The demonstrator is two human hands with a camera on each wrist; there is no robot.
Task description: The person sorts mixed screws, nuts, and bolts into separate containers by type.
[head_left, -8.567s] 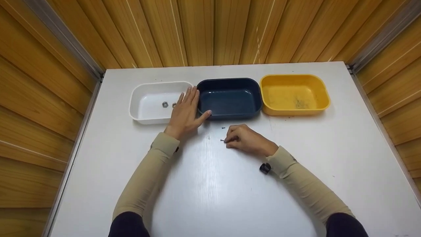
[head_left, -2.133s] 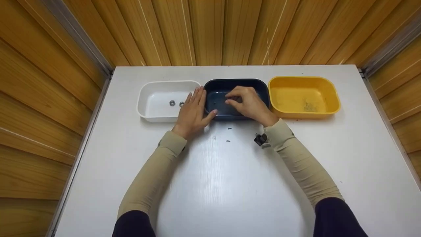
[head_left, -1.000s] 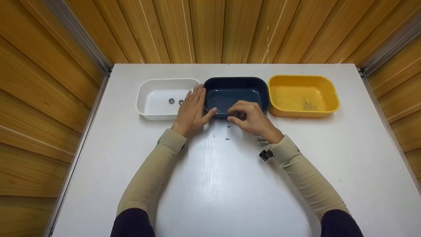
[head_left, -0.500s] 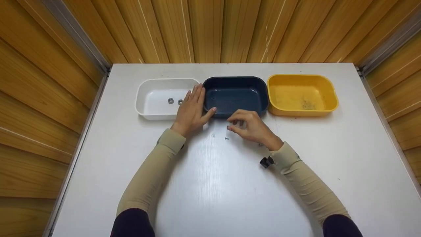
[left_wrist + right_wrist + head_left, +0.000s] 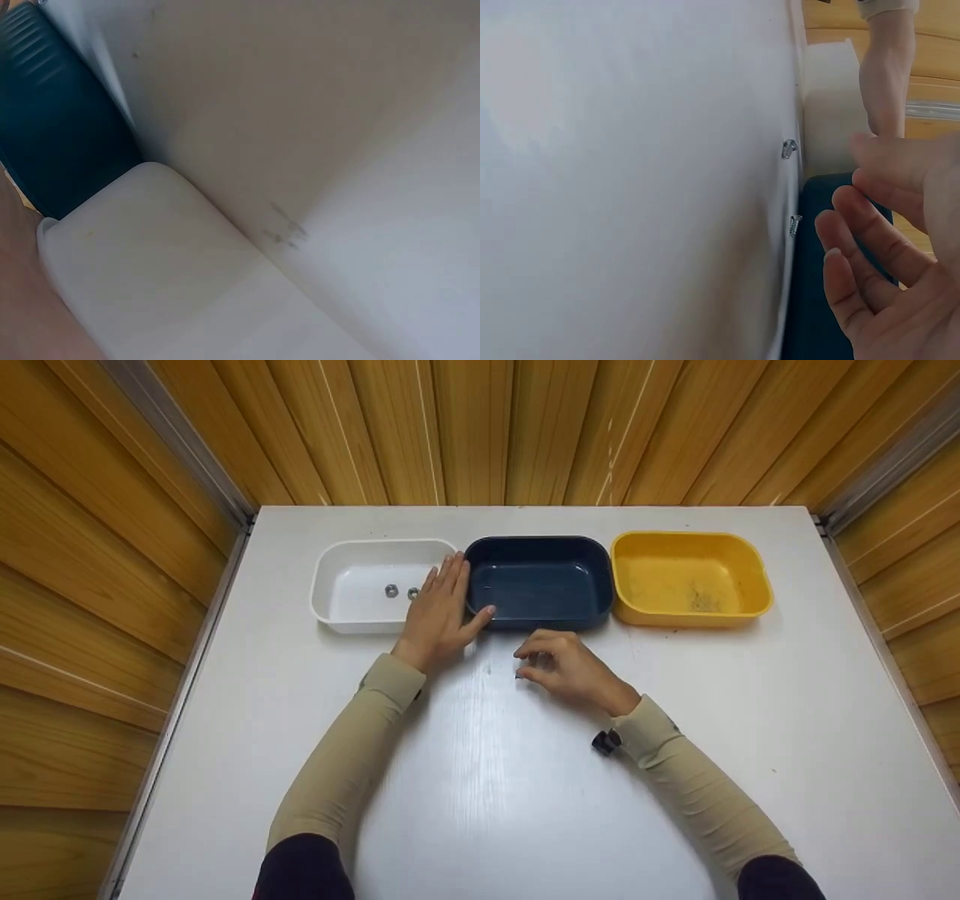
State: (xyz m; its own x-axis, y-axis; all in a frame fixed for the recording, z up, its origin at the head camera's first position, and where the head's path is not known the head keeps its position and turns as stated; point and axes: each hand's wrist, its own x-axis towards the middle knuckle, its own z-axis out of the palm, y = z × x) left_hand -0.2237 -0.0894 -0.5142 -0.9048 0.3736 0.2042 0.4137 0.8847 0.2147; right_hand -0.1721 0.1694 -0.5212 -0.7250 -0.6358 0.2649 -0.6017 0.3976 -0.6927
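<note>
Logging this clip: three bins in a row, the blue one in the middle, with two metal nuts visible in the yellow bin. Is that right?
Not quite: the head view shows the two metal nuts in the white bin, not the yellow bin. The three bins do stand in a row, with the blue bin in the middle.

A person's left hand (image 5: 436, 620) masks the near right corner of a white tray (image 5: 356, 585) and part of a nut (image 5: 412, 594) inside, while the right hand (image 5: 571, 669) blocks one of two screws (image 5: 789, 149) from the head view. A speck (image 5: 487, 586) in the dark blue tray (image 5: 544, 625) and flecks (image 5: 703, 601) in the yellow tray (image 5: 690, 620) are too small to identify; the right wrist view's right edge crops the right hand.
</note>
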